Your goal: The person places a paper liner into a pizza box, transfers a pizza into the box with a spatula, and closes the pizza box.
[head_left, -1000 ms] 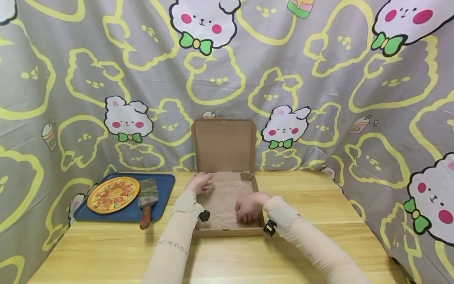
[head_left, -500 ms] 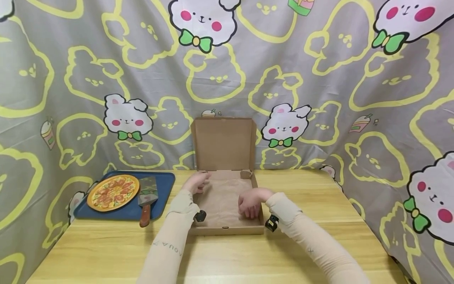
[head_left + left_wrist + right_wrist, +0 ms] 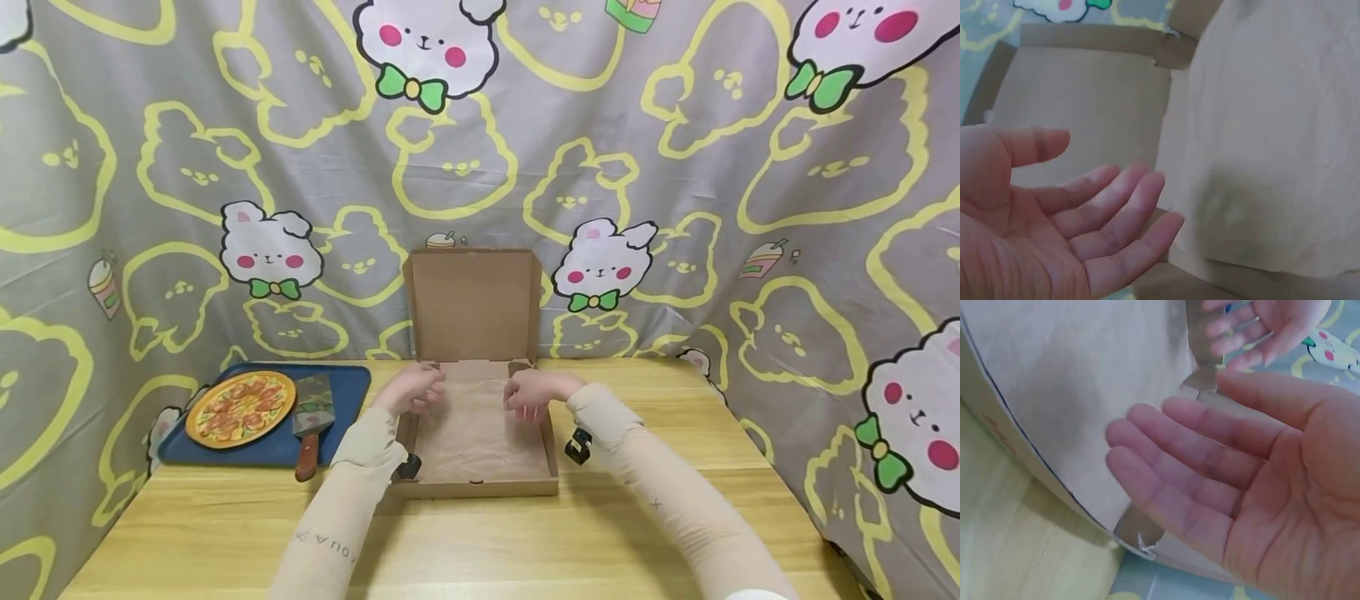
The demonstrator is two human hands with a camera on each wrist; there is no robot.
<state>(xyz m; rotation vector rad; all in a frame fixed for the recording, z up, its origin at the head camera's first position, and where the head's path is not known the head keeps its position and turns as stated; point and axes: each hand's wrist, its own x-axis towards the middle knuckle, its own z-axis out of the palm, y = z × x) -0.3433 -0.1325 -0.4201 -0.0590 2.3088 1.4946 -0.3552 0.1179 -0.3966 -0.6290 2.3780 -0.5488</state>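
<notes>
A brown cardboard pizza box (image 3: pixel 480 492) stands with its lid (image 3: pixel 474 304) raised at the back. Brown paper (image 3: pixel 483 429) lines its bottom, slightly creased. Over the box's left side hovers my left hand (image 3: pixel 414 390); the left wrist view shows its palm and relaxed fingers (image 3: pixel 1129 256) with nothing in them. My right hand (image 3: pixel 536 392) hangs above the right side of the box, near the back. Its fingers (image 3: pixel 1172 500) are extended and loose in the right wrist view, and they hold nothing. Both hands appear apart from the paper.
On the left of the wooden table (image 3: pixel 660 533) lies a blue tray (image 3: pixel 352 400). It bears a pizza (image 3: pixel 240 408) and a pizza server (image 3: pixel 313 417), whose wooden handle sticks out over the tray's front edge. A patterned curtain (image 3: pixel 465 183) hangs behind the table.
My right hand has risen and moved back from the front right part of the paper. The left hand has shifted slightly left. The box, tray, pizza and server look unmoved.
</notes>
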